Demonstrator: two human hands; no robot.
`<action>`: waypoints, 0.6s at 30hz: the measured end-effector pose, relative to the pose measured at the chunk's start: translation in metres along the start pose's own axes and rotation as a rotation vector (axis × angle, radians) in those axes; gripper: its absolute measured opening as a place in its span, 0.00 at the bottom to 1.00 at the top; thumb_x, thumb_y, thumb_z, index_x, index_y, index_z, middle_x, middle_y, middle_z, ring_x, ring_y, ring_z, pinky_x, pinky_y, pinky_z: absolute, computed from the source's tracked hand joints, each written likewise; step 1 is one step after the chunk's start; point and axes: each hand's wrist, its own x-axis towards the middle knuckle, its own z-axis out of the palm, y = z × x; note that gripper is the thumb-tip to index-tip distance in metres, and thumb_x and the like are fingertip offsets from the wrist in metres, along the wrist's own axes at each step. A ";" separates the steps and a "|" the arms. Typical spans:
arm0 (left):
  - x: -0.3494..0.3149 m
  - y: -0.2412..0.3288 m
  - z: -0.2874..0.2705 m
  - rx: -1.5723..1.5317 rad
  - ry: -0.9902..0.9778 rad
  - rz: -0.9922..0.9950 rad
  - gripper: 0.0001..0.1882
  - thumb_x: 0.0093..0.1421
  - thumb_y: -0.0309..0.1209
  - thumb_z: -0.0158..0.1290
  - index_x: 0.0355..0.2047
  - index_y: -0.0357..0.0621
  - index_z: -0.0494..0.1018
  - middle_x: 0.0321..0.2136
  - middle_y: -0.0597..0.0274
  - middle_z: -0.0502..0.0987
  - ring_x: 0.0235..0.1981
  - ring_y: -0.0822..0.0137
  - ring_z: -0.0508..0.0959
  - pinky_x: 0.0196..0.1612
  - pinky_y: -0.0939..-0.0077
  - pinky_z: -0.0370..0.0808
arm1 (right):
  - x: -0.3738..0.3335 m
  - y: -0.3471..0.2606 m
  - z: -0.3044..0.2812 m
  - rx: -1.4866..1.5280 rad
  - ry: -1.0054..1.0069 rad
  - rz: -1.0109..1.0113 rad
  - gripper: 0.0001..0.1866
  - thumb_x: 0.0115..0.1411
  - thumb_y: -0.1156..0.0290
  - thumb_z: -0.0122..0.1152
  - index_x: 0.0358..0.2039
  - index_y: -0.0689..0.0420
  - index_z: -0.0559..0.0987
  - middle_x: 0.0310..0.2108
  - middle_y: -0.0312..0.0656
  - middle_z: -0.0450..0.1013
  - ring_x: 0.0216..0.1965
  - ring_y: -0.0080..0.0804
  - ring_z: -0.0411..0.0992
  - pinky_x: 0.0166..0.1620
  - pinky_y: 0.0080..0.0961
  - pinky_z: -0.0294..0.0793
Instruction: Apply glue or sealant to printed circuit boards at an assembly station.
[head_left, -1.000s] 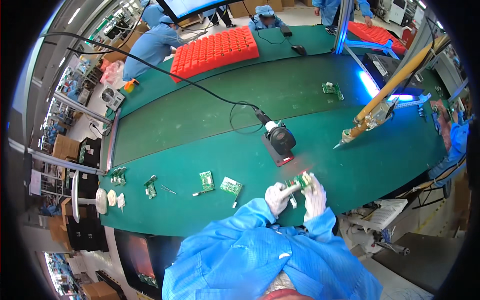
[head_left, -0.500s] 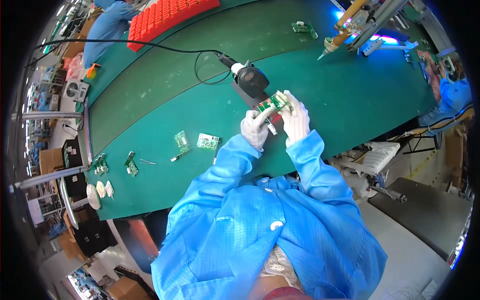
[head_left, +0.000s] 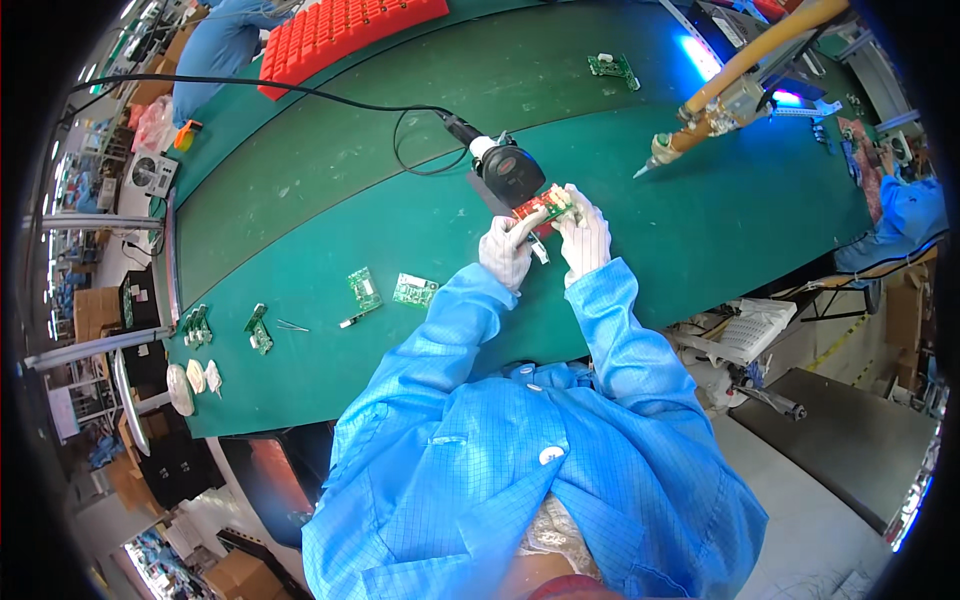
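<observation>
Close by scanner [head_left: 512, 176]: left hand [head_left: 505, 254], right hand [head_left: 586, 240] grip red-lit board [head_left: 534, 208], fingers closed; left of scanner, more boards [head_left: 364, 288] lie unheld.

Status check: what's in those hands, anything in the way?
White-gloved left grip, white-gloved right grip: both holding red-lit green circuit board. Rounded black scanner close beyond, not visibly blocking.

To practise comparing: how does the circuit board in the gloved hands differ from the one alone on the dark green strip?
The left hand and right hand grip the held board; the far board lies on the dark green strip.
The held board looks largely red; the far board looks green.
Hands partly hide the held board; the far board is uncovered.
Both carry pale parts.
</observation>
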 end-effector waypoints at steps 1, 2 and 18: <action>0.000 0.000 0.000 -0.005 0.002 -0.008 0.30 0.45 0.21 0.55 0.47 0.69 0.75 0.28 0.63 0.68 0.26 0.62 0.73 0.27 0.68 0.74 | 0.002 -0.001 0.000 0.001 -0.002 -0.001 0.27 0.53 0.74 0.59 0.55 0.46 0.70 0.37 0.46 0.74 0.38 0.44 0.71 0.45 0.38 0.70; 0.001 0.000 0.000 -0.010 0.004 -0.015 0.29 0.45 0.21 0.55 0.47 0.69 0.75 0.28 0.63 0.68 0.25 0.61 0.73 0.27 0.68 0.74 | 0.003 -0.002 -0.001 -0.027 -0.003 -0.029 0.27 0.53 0.74 0.59 0.55 0.47 0.70 0.37 0.46 0.74 0.38 0.45 0.71 0.45 0.38 0.70; -0.003 0.008 0.006 0.029 0.053 -0.070 0.26 0.44 0.21 0.59 0.44 0.63 0.77 0.26 0.62 0.70 0.24 0.64 0.75 0.25 0.71 0.74 | 0.009 0.002 0.001 -0.145 -0.010 -0.156 0.25 0.53 0.72 0.58 0.54 0.49 0.71 0.35 0.45 0.75 0.38 0.44 0.72 0.45 0.38 0.71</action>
